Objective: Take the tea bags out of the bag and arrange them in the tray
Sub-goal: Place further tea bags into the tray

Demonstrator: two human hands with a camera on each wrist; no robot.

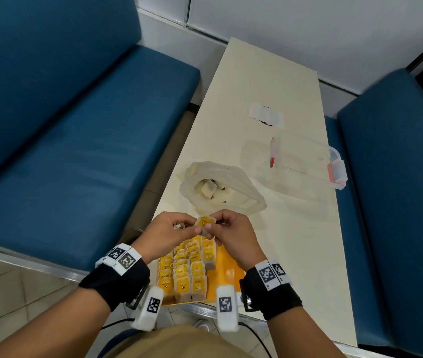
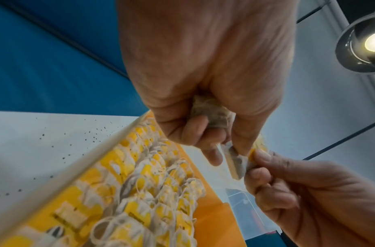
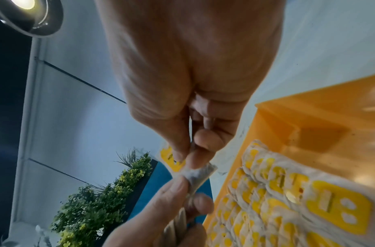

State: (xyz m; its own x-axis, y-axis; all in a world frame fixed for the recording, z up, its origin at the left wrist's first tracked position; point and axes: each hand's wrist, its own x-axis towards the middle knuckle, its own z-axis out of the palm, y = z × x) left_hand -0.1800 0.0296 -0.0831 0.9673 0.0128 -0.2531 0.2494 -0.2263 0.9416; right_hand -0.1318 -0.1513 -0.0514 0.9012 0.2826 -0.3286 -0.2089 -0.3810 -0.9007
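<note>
While both hands are raised just above the far end of the yellow tray, a single tea bag with a yellow label is pinched between them. It is gripped by the thumb and fingertips of the right hand, and its other edge is met by the thumb and forefinger of the left hand. A second bundle of tea bags (crumpled and pale, seen best in the left wrist view) is kept curled inside the left palm. The pinched tea bag is held clear of the tray, with nothing beneath it but air and the rows below.

Three rows of arranged tea bags are laid overlapping in the left part of the tray, labels up, while the right part of the tray floor is bare orange plastic. The tray is set at the near edge of the cream table. Just beyond the hands, the translucent plastic bag lies open on the table with more tea bags visible inside. A clear plastic container with pinkish latches is placed further right, near the table's edge. Blue benches are seen on both sides of the table.
</note>
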